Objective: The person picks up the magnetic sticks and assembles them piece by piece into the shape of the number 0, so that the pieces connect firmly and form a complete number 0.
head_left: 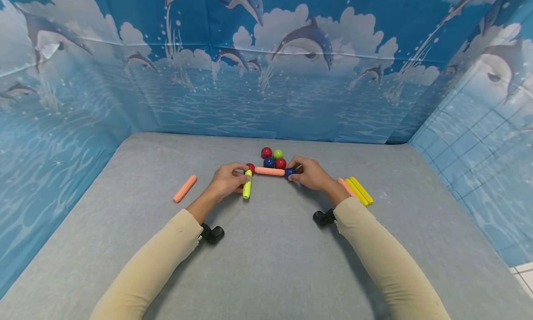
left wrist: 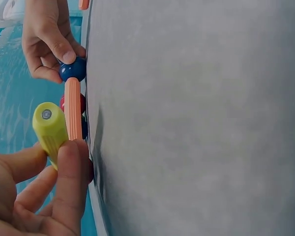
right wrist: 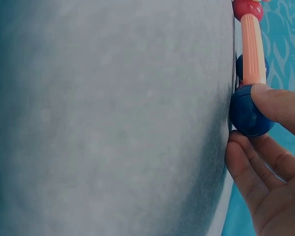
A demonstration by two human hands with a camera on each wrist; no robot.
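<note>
My left hand pinches a yellow-green ribbed rod between thumb and fingers. A grey round spot marks the rod's end in the left wrist view. At the rod's far end is a red ball, partly hidden by the fingers; whether rod and ball touch I cannot tell. An orange rod spans from that red ball to a dark blue ball. My right hand grips this blue ball, with the thumb on it beside the orange rod's end.
Just behind the orange rod sit two red balls, a green ball and another blue ball. A loose orange rod lies left. Two yellow rods and an orange one lie right, by the forearm. A dolphin-print curtain backs the grey table.
</note>
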